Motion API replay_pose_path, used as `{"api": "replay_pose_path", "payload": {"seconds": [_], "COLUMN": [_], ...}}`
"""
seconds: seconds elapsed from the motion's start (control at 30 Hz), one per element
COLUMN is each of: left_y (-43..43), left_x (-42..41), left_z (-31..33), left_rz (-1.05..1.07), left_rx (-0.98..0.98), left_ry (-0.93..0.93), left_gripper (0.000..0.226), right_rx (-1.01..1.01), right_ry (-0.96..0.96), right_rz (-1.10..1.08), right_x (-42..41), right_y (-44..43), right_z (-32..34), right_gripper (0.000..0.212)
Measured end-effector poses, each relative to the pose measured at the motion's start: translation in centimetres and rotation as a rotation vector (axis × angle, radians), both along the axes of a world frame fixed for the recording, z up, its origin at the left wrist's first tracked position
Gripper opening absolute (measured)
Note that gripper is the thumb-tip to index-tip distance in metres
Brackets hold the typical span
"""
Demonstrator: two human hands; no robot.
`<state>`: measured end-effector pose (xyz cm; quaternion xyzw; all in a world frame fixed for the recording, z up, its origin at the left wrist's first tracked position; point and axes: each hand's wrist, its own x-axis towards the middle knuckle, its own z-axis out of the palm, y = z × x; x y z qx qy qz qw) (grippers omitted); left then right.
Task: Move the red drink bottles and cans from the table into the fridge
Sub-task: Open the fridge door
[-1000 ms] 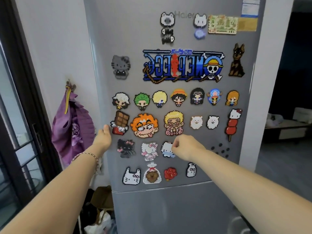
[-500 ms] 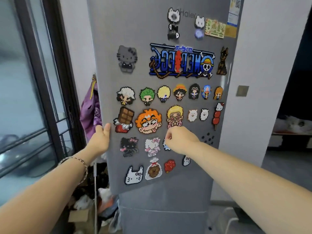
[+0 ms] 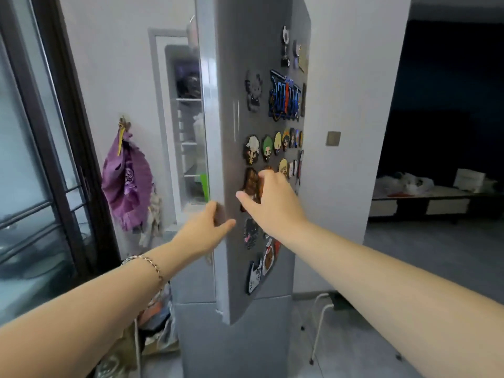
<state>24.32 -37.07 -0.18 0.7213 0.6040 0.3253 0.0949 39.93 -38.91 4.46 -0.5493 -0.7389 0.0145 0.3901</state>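
Observation:
The grey fridge door (image 3: 231, 110), covered in bead-art magnets, stands partly open. My left hand (image 3: 207, 227) grips its free edge at mid height, thumb on the front face. My right hand (image 3: 268, 199) rests against the door front over the chocolate-bar magnet (image 3: 252, 184), fingers bent and thumb stretched out, holding nothing. Through the gap the fridge interior (image 3: 191, 137) shows white shelves, dark items on top and something green (image 3: 203, 184) lower down. No red bottles, cans or table are in view.
The lower fridge door (image 3: 234, 339) stays closed. A purple bag (image 3: 126, 184) hangs on the wall to the left, beside a dark-framed glass door (image 3: 41, 159). Bags and clutter (image 3: 155, 323) lie on the floor at the fridge's left. A white stand's legs (image 3: 319, 323) are at right.
The upper fridge door has swung open towards me, showing the interior. My left hand stayed on its edge; my right hand moved left across the door face.

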Motion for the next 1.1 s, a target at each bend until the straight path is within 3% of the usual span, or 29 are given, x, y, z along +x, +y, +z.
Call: {"api": "replay_pose_path", "payload": {"seconds": [0.13, 0.27, 0.47, 0.57, 0.73, 1.1], "left_y": [-2.9, -4.2, -1.6, 0.4, 2.6, 7.0], "left_x": [5.5, 11.3, 19.7, 24.8, 32.5, 36.8], "left_z": [0.7, 1.2, 2.6, 3.4, 3.9, 4.0], "left_rz": [-0.258, -0.385, -0.194, -0.119, -0.057, 0.089], "left_rx": [-0.07, -0.082, -0.112, -0.091, -0.103, -0.146], "left_ry": [0.031, 0.108, 0.325, 0.273, 0.24, 0.221], "left_gripper": [0.02, 0.012, 0.021, 0.024, 0.023, 0.032], "right_rx": [-0.004, -0.011, -0.103, -0.104, -0.141, -0.255], "right_ry": [0.0, 0.108, 0.138, 0.135, 0.295, 0.413], "right_rz": [-0.104, -0.273, -0.359, -0.355, -0.428, -0.318], "right_x": [3.2, 8.1, 19.5, 24.9, 33.4, 44.9], "right_y": [-2.4, -3.4, -2.7, -1.4, 2.0, 8.7], "right_z": [-0.5, -0.8, -0.1, 0.0, 0.0, 0.2], "right_gripper": [0.08, 0.079, 0.079, 0.091, 0.088, 0.081]}}
